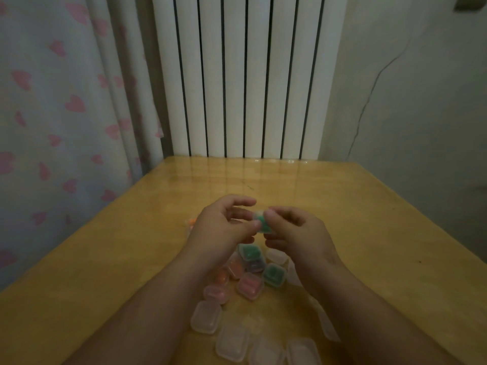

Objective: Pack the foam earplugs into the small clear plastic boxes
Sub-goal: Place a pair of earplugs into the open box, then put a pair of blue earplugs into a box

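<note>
Tight in on the fingers [253, 224]: both sets pinch one small clear box [260, 222], green foam inside, held above the counter [126, 259]. The left hand [224, 227] takes its left edge, the right hand [297, 233] its right. Below the wrists, filled boxes [250, 285] cluster together, and empty boxes [207, 317] lie nearer.

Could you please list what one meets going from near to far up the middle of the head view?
empty clear box → pink-filled box → green-filled box → held box, pinched by left hand and right hand → table → radiator
</note>
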Demonstrator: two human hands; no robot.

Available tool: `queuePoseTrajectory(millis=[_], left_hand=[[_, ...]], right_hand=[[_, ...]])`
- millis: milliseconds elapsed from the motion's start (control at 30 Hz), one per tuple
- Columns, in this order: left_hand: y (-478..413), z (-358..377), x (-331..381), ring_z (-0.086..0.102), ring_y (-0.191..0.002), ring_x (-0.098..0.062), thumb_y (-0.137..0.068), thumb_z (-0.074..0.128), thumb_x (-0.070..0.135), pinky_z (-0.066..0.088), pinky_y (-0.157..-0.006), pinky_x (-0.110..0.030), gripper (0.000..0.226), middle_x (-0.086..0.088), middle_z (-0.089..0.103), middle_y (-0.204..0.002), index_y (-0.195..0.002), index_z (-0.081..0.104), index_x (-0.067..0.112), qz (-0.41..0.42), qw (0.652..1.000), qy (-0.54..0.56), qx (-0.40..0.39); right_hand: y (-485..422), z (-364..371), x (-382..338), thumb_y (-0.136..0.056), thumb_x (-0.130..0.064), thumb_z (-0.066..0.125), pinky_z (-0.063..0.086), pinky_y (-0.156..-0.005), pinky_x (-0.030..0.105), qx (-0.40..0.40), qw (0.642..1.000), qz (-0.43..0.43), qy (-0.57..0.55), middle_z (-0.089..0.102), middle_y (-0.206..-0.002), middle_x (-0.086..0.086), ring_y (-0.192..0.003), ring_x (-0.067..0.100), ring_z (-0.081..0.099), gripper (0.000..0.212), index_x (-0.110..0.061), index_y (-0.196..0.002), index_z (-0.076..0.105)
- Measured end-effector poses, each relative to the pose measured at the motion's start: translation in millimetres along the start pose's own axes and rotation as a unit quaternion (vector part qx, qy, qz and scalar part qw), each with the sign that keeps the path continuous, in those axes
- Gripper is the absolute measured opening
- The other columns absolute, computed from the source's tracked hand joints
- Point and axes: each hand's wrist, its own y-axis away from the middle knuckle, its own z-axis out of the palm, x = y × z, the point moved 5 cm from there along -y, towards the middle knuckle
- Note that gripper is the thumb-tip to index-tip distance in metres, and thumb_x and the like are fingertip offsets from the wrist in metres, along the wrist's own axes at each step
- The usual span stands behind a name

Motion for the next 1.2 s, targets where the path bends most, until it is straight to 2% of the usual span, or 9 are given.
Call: queuePoseTrajectory(millis=[200, 300, 400, 500, 600, 700, 800, 1033, 1200], left_hand=[[-8, -18, 4, 0.065, -0.078, -0.006, -0.091, 0.061, 0.003, 0.05, -0.062, -0.021, 0.03, 0.009, 0.072, -0.09, -0.09, 0.071, 0.032, 0.055, 0.992, -0.071, 0.09], [-8, -31, 6, 0.061, -0.079, 0.0, -0.093, 0.055, 0.005, 0.05, -0.065, -0.023, 0.033, 0.016, 0.068, -0.091, -0.087, 0.07, 0.033, 0.067, 0.973, -0.152, 0.162], [-12, -42, -2, 0.061, -0.09, -0.006, -0.091, 0.047, 0.003, 0.059, -0.074, -0.039, 0.038, 0.018, 0.065, -0.094, -0.096, 0.071, 0.032, 0.05, 0.956, -0.207, 0.204], [-16, -47, -10, 0.057, -0.105, -0.016, -0.083, 0.048, 0.002, 0.058, -0.083, -0.043, 0.047, 0.007, 0.064, -0.111, -0.104, 0.069, 0.038, 0.019, 0.941, -0.277, 0.193], [-16, -40, -6, 0.045, -0.12, -0.022, -0.084, 0.053, 0.006, 0.043, -0.099, -0.038, 0.052, 0.007, 0.059, -0.127, -0.122, 0.061, 0.04, 0.024, 0.89, -0.429, 0.154], [-16, -30, -4, 0.036, -0.124, -0.02, -0.087, 0.049, 0.006, 0.032, -0.103, -0.035, 0.058, 0.01, 0.046, -0.135, -0.127, 0.055, 0.047, 0.028, 0.856, -0.507, 0.093], [-17, -28, -11, 0.038, -0.121, -0.019, -0.085, 0.049, 0.005, 0.034, -0.099, -0.032, 0.054, 0.007, 0.045, -0.131, -0.123, 0.056, 0.042, 0.019, 0.84, -0.539, 0.057], [-17, -39, -8, 0.055, -0.089, -0.012, -0.087, 0.053, 0.008, 0.039, -0.064, -0.022, 0.025, 0.001, 0.065, -0.103, -0.102, 0.069, 0.02, 0.029, 0.921, -0.356, 0.157], [-12, -45, -6, 0.059, -0.089, -0.017, -0.083, 0.052, 0.006, 0.038, -0.06, -0.025, 0.025, 0.003, 0.067, -0.095, -0.09, 0.07, 0.021, 0.02, 0.941, -0.279, 0.19]], right_hand=[[2, -10, -10, -0.086, -0.021, 0.071, 0.052, -0.056, 0.021, -0.031, 0.987, 0.021, 0.156, 0.074, -0.083, -0.001, -0.071, 0.008, 0.068, 0.008, -0.018, -0.093, 0.074], [6, -12, -15, -0.082, -0.025, 0.074, 0.045, -0.064, 0.022, -0.113, 0.96, 0.049, 0.253, 0.073, -0.085, -0.007, -0.081, 0.006, 0.064, 0.005, -0.024, -0.087, 0.076], [8, -11, -11, -0.079, -0.028, 0.077, 0.051, -0.076, 0.026, -0.137, 0.937, 0.076, 0.312, 0.073, -0.089, -0.009, -0.088, 0.006, 0.063, 0.008, -0.026, -0.087, 0.077], [8, -7, -7, -0.075, -0.035, 0.08, 0.052, -0.064, 0.022, -0.12, 0.922, 0.079, 0.359, 0.068, -0.091, -0.007, -0.082, 0.007, 0.063, 0.022, -0.026, -0.094, 0.073], [5, -3, -1, -0.073, -0.04, 0.081, 0.048, -0.058, 0.02, -0.092, 0.912, 0.064, 0.394, 0.064, -0.087, -0.009, -0.076, 0.005, 0.06, 0.029, -0.028, -0.097, 0.068], [1, -4, -2, -0.081, -0.044, 0.072, 0.043, -0.055, 0.018, -0.042, 0.911, 0.024, 0.409, 0.06, -0.086, -0.013, -0.074, 0.002, 0.057, 0.021, -0.031, -0.097, 0.067], [-1, -5, -4, -0.087, -0.04, 0.065, 0.044, -0.06, 0.018, -0.015, 0.917, -0.025, 0.397, 0.061, -0.089, -0.014, -0.077, 0.001, 0.054, 0.008, -0.034, -0.092, 0.067], [0, 9, -11, -0.095, -0.025, 0.056, 0.039, -0.071, 0.009, -0.017, 0.917, -0.111, 0.381, 0.064, -0.101, -0.018, -0.085, -0.002, 0.054, 0.02, -0.033, -0.108, 0.068], [-12, 35, -26, -0.096, -0.014, 0.05, 0.047, -0.084, 0.02, -0.08, 0.89, -0.086, 0.441, 0.067, -0.117, -0.009, -0.104, 0.008, 0.06, 0.032, -0.03, -0.118, 0.066]])
